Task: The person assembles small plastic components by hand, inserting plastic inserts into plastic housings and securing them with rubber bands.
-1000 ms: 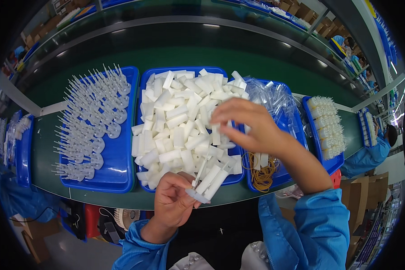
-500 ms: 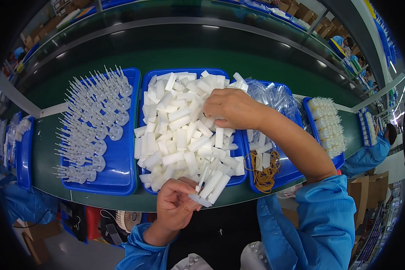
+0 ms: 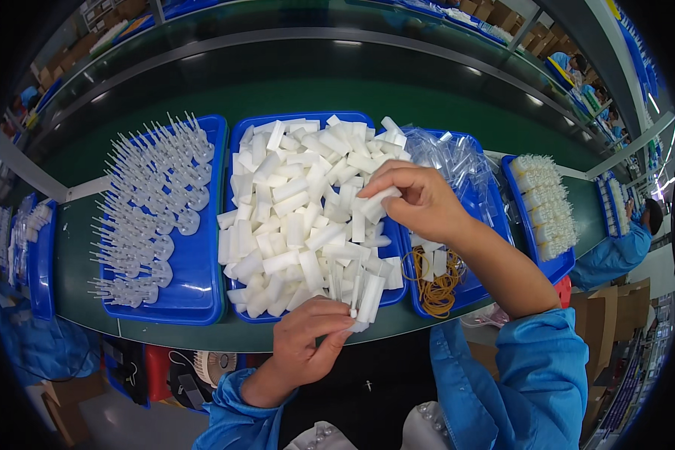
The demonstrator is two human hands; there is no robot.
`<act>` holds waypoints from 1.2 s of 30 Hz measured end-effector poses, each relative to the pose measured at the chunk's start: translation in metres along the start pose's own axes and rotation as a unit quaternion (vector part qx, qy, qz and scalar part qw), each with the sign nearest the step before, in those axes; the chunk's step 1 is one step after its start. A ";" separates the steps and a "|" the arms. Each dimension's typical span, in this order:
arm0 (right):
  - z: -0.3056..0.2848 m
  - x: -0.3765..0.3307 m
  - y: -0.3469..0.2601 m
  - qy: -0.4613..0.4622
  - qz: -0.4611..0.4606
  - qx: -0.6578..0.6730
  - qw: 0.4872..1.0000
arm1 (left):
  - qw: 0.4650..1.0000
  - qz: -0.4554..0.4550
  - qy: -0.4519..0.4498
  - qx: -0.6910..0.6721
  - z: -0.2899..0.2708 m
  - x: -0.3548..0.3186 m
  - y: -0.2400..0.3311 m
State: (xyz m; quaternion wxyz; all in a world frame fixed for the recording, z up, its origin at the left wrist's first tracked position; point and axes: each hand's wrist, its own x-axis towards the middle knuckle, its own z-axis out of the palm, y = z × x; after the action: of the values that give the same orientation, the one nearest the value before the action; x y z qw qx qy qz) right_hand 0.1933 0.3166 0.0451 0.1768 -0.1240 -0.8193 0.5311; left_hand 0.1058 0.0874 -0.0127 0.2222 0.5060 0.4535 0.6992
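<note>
My left hand (image 3: 307, 341) is closed on a translucent plastic base with upright pins (image 3: 357, 324) at the near edge of the middle tray. White foam pieces (image 3: 371, 294) stand on that base. Above the right side of the pile, my right hand (image 3: 424, 206) pinches one white foam piece (image 3: 379, 201) between thumb and fingers. Below both hands spreads a heap of loose white foam pieces (image 3: 292, 195), filling the blue middle tray (image 3: 300, 117). Part of the base is hidden by my left fingers.
On the left, a blue tray (image 3: 195, 289) carries rows of translucent pinned bases (image 3: 154, 202). To the right, another blue tray (image 3: 472, 277) holds clear plastic tubes (image 3: 450, 161) and tan rubber bands (image 3: 435, 289). Beyond it, white assembled pieces (image 3: 544, 202) fill a further tray. A co-worker (image 3: 622, 247) sits far right.
My right hand has come up out of the pile, now with a foam piece in its fingertips. My left hand has shifted slightly right and turned the base more upright.
</note>
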 end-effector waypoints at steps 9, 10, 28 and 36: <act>0.010 -0.018 -0.027 -0.004 0.134 0.160 0.978 | 0.980 0.124 -0.034 0.151 0.011 0.010 -0.008; 0.009 -0.018 -0.030 -0.002 0.134 0.161 0.978 | 0.978 0.128 -0.031 0.159 0.012 0.010 -0.008; 0.015 -0.035 -0.028 -0.015 0.079 0.039 0.996 | 0.973 0.111 -0.048 0.195 0.021 0.011 -0.009; 0.006 -0.039 -0.035 -0.130 0.088 0.021 0.987 | 0.979 0.080 -0.040 0.182 0.020 0.009 -0.009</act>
State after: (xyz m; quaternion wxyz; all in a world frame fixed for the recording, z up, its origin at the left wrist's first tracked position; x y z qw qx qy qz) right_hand 0.2256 0.2820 0.0690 0.0239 -0.1216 -0.8096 0.5737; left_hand 0.1194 0.1068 -0.0139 0.0879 0.6003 0.5220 0.5995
